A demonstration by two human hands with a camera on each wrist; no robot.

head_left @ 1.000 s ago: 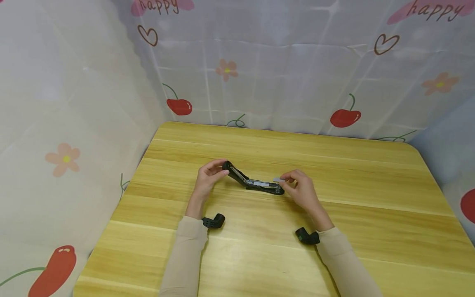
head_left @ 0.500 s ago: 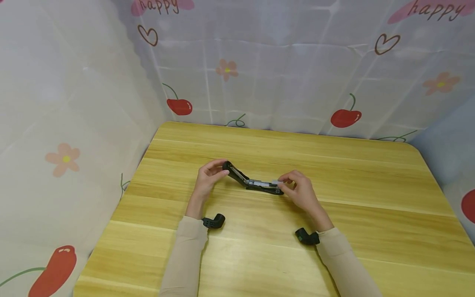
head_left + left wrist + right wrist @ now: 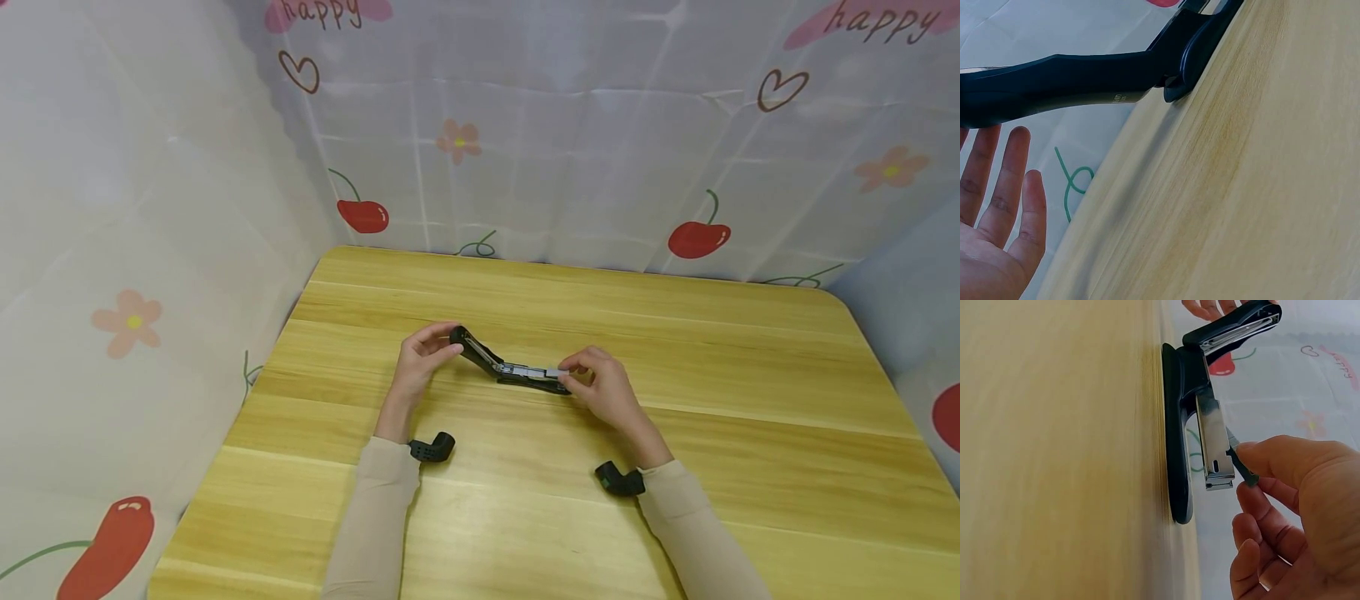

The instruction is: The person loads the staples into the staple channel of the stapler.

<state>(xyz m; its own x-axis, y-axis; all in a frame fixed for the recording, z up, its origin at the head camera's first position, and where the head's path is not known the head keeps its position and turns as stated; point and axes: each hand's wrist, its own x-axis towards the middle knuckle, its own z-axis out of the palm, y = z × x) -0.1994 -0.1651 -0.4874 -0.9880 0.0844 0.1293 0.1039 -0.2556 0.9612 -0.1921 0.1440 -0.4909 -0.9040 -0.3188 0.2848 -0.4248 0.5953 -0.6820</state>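
A black stapler (image 3: 477, 357) rests on the wooden table with its top arm swung up, baring the silvery staple magazine (image 3: 1213, 434). My left hand (image 3: 415, 365) grips the raised end of that arm between thumb and fingers; in the left wrist view its other fingers (image 3: 1005, 181) spread below the arm. Between thumb and forefinger, my right hand (image 3: 606, 390) pinches a short grey strip of staples (image 3: 1245, 467). That strip lies along the open magazine near its front end, tilted against it in the right wrist view. The stapler's base (image 3: 1175, 444) stays flat on the table.
The yellow wooden table (image 3: 480, 517) spreads around the hands, its far edge meeting a pale curtain (image 3: 555, 167) printed with cherries and flowers. A black wrist camera (image 3: 432, 447) sits at the left cuff, another black camera (image 3: 620, 479) at the right.
My right hand has brought the staple strip slightly left and down, from above the magazine's front end to along it. The left hand and the stapler keep their places.
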